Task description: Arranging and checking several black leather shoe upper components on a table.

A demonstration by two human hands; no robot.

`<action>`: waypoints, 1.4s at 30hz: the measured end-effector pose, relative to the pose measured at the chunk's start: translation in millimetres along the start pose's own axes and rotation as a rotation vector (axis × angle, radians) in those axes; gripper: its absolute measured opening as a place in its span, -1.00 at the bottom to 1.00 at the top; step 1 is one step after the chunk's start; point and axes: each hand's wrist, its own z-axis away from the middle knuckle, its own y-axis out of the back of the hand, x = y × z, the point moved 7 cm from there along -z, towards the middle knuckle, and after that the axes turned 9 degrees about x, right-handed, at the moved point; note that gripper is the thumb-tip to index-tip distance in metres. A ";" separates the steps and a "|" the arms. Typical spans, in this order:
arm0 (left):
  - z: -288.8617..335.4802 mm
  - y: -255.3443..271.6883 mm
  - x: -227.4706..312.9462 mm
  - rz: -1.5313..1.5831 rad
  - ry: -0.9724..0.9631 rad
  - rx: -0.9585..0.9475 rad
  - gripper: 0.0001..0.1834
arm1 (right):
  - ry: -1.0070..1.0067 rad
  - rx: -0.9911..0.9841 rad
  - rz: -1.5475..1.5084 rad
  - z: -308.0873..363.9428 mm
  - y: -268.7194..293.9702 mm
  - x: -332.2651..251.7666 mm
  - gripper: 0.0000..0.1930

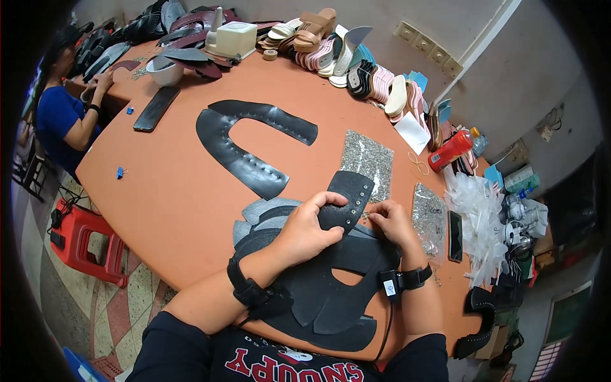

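My left hand (307, 228) grips a black curved shoe-upper piece (347, 191) with thumb and fingers, holding its end raised. A row of small silver studs or eyelets runs along that piece's right edge. Just right of it is my right hand (393, 224), thumb and forefinger pinched together. Whatever sits between those fingertips is too small to make out. Beneath both hands lies a stack of black and grey curved pieces (318, 293). A finished-looking black U-shaped piece (219, 137) with small studs lies farther off. Behind the raised piece rests a clear bag of small metal bits (369, 159).
Another bag of metal bits (428, 213) and a phone (455, 235) lie at right, beside crumpled white plastic (477, 223). Insoles (382, 83) line the back edge, near a red bottle (450, 150). A co-worker (67, 118) sits at far left, beyond a second phone (156, 109).
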 end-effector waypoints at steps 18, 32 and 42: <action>1.8 -4.0 6.8 -0.022 -0.087 -0.141 -0.36 | 0.233 -0.066 -0.477 68.6 -11.4 -81.4 -0.94; 4.3 -3.3 14.9 -0.113 -0.190 -0.090 -0.38 | 0.312 0.023 -0.422 74.2 -15.2 -85.6 -0.94; 5.0 -7.9 13.7 -0.012 -0.161 -0.114 -0.40 | 0.044 -0.018 -0.936 72.3 -28.2 -75.8 -0.78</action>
